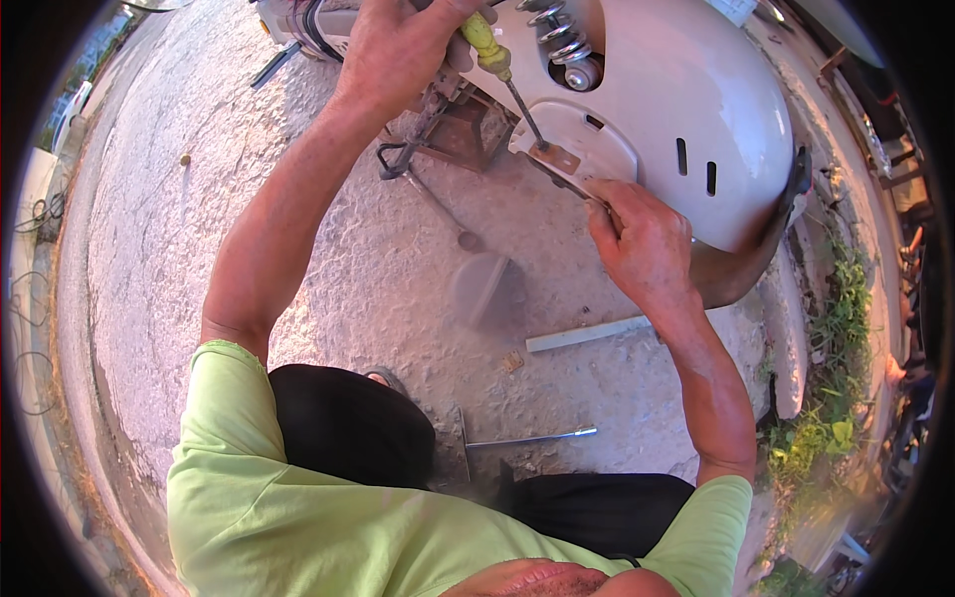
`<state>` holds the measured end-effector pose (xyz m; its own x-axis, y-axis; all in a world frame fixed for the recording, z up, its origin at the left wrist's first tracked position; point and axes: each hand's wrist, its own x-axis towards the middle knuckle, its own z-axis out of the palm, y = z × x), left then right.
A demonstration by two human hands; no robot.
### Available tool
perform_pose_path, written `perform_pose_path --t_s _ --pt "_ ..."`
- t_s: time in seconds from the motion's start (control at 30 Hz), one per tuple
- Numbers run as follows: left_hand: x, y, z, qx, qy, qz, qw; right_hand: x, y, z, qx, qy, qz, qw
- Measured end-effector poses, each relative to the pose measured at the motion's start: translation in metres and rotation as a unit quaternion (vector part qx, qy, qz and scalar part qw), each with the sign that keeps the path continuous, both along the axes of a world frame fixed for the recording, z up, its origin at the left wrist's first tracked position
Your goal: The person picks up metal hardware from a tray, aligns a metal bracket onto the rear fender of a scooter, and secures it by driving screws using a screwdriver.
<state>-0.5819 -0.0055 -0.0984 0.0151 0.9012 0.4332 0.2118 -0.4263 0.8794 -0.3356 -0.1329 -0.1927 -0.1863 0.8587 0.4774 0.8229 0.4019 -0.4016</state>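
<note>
Now, at upper centre of the frame, the left hand has its fingers clenched round the yellow handle of a screwdriver, its tip at a brownish patch on a white body panel; the right hand, right of centre, grasps the panel's lower edge. A T-handled wrench lies at lower centre; whether the yellow handle bears lettering cannot be told

The screwdriver handle is yellow-green and its shaft dark grey, the body panel off-white, the coil spring silver, the small plate rusty brown, the shirt plain lime green, the trousers plain black, the T-shaped tool silvery, the ground pale pinkish grey, and the weeds green.
</note>
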Motion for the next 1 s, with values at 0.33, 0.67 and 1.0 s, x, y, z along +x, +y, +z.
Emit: perform_pose_path --t_s 0.33,0.67,1.0 --pt "0.014 0.011 0.018 0.101 0.153 0.014 0.983 0.0 0.001 0.0 -0.016 0.006 -0.002 1.0" --pt "0.057 -0.009 0.038 0.199 0.275 -0.023 0.94 0.003 0.001 -0.002 -0.012 0.004 0.003 1.0" --pt "0.062 -0.02 0.047 0.113 0.316 -0.102 0.936 0.007 0.001 -0.006 -0.006 -0.007 0.005 1.0"
